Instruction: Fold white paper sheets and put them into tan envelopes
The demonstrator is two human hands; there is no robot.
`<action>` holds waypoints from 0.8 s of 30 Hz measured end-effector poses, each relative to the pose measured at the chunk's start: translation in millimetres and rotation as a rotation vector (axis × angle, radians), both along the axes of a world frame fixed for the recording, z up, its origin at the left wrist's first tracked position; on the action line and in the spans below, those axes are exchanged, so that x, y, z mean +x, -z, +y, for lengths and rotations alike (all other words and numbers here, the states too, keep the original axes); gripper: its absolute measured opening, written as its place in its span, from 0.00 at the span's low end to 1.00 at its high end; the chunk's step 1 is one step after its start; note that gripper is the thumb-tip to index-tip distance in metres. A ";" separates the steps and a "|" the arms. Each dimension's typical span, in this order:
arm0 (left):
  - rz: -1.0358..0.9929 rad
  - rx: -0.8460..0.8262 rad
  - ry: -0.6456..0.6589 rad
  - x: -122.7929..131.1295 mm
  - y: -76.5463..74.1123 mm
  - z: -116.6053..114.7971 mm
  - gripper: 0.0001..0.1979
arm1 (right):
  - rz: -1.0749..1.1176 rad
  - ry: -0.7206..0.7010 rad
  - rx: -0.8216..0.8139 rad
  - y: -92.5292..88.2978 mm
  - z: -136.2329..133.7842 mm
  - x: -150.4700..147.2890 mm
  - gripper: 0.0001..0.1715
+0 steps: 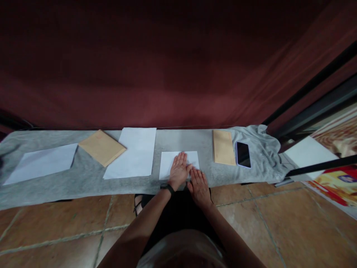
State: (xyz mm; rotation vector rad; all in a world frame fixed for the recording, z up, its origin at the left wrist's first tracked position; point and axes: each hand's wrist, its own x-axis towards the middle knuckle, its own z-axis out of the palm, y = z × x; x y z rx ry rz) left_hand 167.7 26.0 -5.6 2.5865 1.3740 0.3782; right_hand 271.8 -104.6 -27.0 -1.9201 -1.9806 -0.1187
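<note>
A small white sheet of paper, which may be folded, lies on the grey cloth in front of me. My left hand, with a dark band at the wrist, rests flat on its middle with the fingers stretched out. At the sheet's near right corner lies my right hand, fingers extended and palm down. The two hands touch or nearly touch at the left thumb. Neither hand grips anything. The part of the sheet beneath the hands is hidden.
Left of my hands are larger white sheets, a tan envelope overlapping them, and another white paper. To the right lie a tan envelope stack and a phone. A dark red curtain hangs behind the cloth-covered bench.
</note>
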 end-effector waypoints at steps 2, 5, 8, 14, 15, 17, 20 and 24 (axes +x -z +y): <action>0.007 0.014 -0.051 -12.1 2.7 11.7 0.33 | 0.007 0.009 -0.003 -1.3 -0.1 0.3 0.35; 0.025 0.029 -0.116 -31.3 3.6 21.6 0.33 | 0.001 0.018 -0.009 -3.9 0.1 -0.3 0.35; 0.035 0.036 -0.170 -48.4 2.6 19.6 0.33 | -0.010 0.018 -0.022 -6.3 0.9 -1.3 0.35; 0.023 0.083 -0.168 -77.1 2.7 -4.0 0.32 | -0.010 0.027 -0.010 -9.6 -1.1 -3.1 0.34; 0.027 0.090 -0.165 -79.8 2.7 -7.1 0.32 | -0.007 0.032 -0.009 -11.0 -0.8 -3.6 0.34; 0.034 0.099 -0.172 -82.4 2.0 -10.9 0.31 | 0.005 0.063 -0.018 -16.0 3.6 -5.6 0.32; 0.043 0.100 -0.181 -81.6 -0.5 -11.9 0.31 | 0.047 0.145 -0.055 -27.5 24.2 -11.8 0.29; 0.058 0.080 -0.171 -79.8 -4.3 -11.0 0.32 | 0.115 0.062 -0.065 -35.9 69.4 -24.8 0.28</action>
